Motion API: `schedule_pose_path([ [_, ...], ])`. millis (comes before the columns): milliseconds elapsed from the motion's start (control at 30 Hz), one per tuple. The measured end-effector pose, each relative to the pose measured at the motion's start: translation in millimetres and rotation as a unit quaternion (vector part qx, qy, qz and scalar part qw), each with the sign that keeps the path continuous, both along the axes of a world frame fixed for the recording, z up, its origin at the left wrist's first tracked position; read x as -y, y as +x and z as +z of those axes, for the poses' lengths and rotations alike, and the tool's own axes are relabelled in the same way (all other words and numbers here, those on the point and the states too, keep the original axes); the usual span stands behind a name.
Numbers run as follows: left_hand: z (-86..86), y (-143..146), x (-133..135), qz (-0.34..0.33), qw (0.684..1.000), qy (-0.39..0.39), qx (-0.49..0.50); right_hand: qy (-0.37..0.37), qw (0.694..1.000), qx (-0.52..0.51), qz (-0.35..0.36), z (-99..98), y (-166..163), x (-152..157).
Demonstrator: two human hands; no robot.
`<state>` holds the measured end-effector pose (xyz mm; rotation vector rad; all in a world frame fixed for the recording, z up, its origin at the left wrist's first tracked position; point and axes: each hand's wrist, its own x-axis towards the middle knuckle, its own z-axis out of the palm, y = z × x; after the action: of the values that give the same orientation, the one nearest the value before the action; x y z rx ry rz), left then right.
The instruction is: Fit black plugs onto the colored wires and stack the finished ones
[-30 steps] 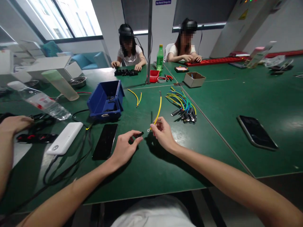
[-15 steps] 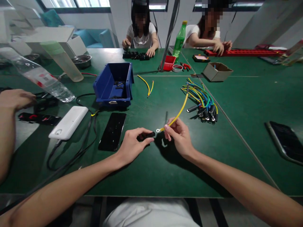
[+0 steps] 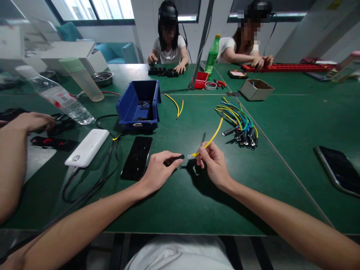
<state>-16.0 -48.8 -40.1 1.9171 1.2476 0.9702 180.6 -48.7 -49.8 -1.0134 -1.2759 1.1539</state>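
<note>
My left hand [image 3: 159, 170] pinches a short black sleeve [image 3: 176, 159] just above the green table [image 3: 180, 202]. My right hand [image 3: 213, 164] is closed on a yellow wire [image 3: 211, 137] near its metal ring terminal [image 3: 189, 156], which points at the sleeve's open end with a small gap between them. The wire's far end rises to the upper right. A bundle of coloured wires with black sleeves [image 3: 239, 122] lies beyond my right hand.
A blue bin [image 3: 139, 107] holding black parts, a dark phone [image 3: 137, 152], a white power bank [image 3: 86, 147] with cables and another yellow wire [image 3: 174, 104] lie ahead and left. A second phone [image 3: 339, 168] lies right. Another person's arm [image 3: 14, 150] rests left; two people sit opposite.
My hands have come closer together, so the wire's ring terminal now sits right by the sleeve's end. The head view has shifted slightly.
</note>
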Motion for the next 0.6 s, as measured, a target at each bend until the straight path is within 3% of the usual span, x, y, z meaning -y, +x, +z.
schedule_pose_path([
  [600,0.8,2.3,2.6,-0.027,0.999,0.04,-0.001,0.029,0.997,0.071,-0.024,1.7,-0.7,7.5],
])
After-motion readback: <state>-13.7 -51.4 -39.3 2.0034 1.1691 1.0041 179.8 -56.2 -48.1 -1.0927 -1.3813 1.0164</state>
